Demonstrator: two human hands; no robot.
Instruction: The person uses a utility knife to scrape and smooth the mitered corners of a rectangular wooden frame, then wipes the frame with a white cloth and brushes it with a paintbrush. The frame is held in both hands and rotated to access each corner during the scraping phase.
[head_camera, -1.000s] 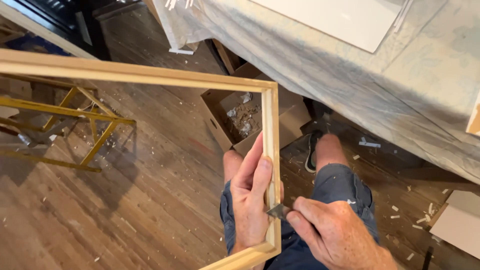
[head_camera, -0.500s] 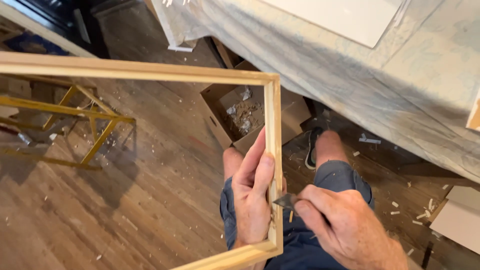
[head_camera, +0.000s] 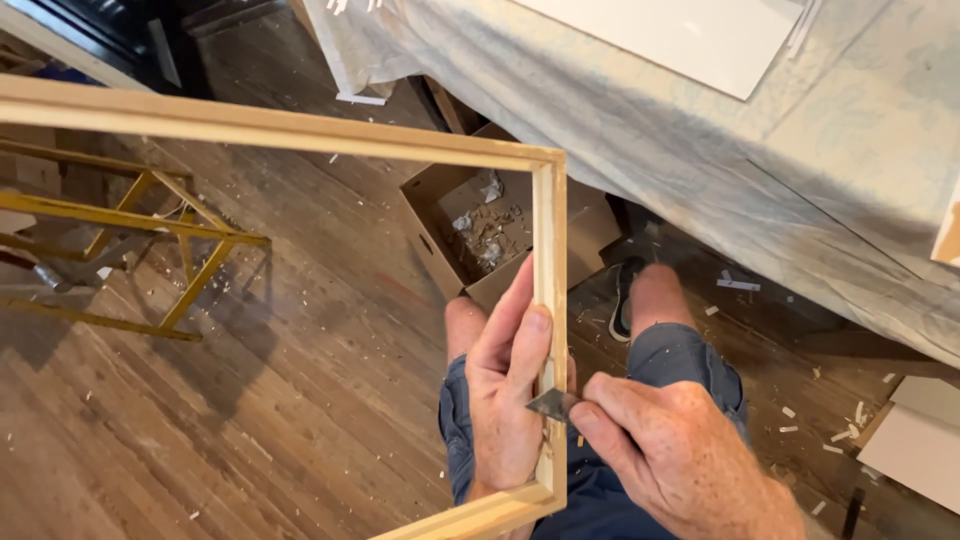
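Two hands busy: left hand (head_camera: 505, 400) gripped wooden frame (head_camera: 549, 260) w/ fingers wrapped round; right hand (head_camera: 680, 450) fingers pinched metal scraper blade (head_camera: 552, 403) vs frame rail.

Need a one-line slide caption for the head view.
Left hand steadies a pale rectangular wooden frame while the right hand presses a small grey metal blade against its side rail.

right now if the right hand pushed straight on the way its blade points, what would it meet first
Probably the wooden frame: the right hand aims its small blade left at the upright rail, with the left hand just behind.
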